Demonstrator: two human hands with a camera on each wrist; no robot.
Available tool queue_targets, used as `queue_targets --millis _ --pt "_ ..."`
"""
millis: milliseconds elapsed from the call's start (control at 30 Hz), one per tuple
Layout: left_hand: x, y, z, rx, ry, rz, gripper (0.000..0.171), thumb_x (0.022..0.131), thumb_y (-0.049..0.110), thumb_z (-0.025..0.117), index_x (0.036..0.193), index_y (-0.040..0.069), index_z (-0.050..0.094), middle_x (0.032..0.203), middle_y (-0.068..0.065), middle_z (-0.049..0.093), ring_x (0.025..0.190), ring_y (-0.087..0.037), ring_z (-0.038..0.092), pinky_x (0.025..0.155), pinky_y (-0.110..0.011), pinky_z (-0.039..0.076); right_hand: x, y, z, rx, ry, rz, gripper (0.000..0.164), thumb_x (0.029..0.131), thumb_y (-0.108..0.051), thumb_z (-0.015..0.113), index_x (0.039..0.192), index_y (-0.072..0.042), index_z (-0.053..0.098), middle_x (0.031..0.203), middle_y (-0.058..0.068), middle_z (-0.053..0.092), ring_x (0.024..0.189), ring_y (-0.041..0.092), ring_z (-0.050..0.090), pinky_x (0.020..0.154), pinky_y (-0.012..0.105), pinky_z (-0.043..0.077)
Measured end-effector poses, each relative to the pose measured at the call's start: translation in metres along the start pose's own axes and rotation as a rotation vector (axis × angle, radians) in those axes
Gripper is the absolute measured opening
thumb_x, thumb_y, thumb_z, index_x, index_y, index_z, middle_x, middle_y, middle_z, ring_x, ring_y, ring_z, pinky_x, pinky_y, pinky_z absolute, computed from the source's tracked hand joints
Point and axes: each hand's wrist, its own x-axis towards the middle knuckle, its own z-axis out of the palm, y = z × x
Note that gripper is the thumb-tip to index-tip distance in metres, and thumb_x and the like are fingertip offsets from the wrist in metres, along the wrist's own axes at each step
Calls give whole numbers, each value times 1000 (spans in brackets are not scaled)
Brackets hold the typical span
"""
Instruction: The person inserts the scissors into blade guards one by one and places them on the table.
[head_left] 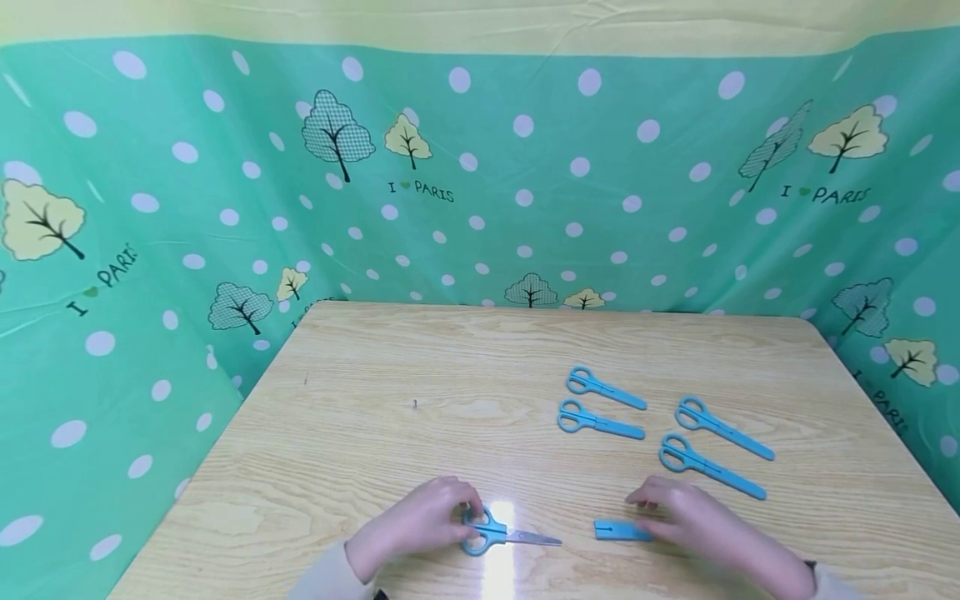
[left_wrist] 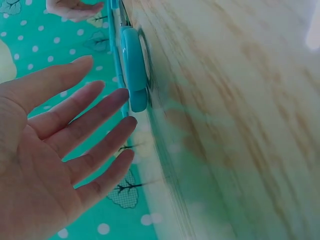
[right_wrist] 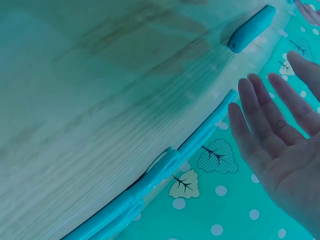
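Observation:
Blue-handled scissors lie on the table near its front, their bare metal blades pointing right. My left hand is at their finger loops, fingers spread and relaxed. In the left wrist view its fingertips come right beside the blue handle. To the right of the blade tip lies a loose blue blade cover, its slotted end facing the scissors. Over the cover's right end hovers my right hand, partly hiding it. The right wrist view has that hand's fingers loosely extended, apart from the cover.
Several blue scissors with covered blades lie farther back on the right, among them one pair close beyond my right hand. A green dotted curtain hangs behind the wooden table. Small dark marks dot the tabletop at left.

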Motion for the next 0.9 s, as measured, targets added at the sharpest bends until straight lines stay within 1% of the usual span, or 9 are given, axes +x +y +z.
queue_targets --millis 167,333,567,900 --pt "0 0 0 0 -7 -2 17 73 20 69 87 12 64 84 10 62 75 0 51 69 -18 44 1 -2 0 3 -38 37 23 78 -18 65 96 -4 63 86 -5 60 78 6 56 64 23 50" --pt "0 -1 1 -6 -8 5 16 73 20 70 86 12 65 84 10 62 75 0 52 69 -17 44 3 -4 1 6 -62 40 24 77 -20 66 96 -4 63 87 -4 61 78 7 57 65 24 50" --pt "-1 -3 3 -18 -19 5 16 73 20 70 86 13 65 83 11 61 74 1 50 68 -17 43 3 -6 2 7 -102 74 29 79 -29 64 98 -7 63 90 -5 60 82 9 57 67 26 50" --pt "1 -2 2 -10 -44 -6 17 73 21 70 87 14 64 85 11 60 77 0 50 70 -17 44 4 -5 4 18 -140 74 31 79 -32 63 98 -7 64 91 -7 60 85 11 57 69 27 50"
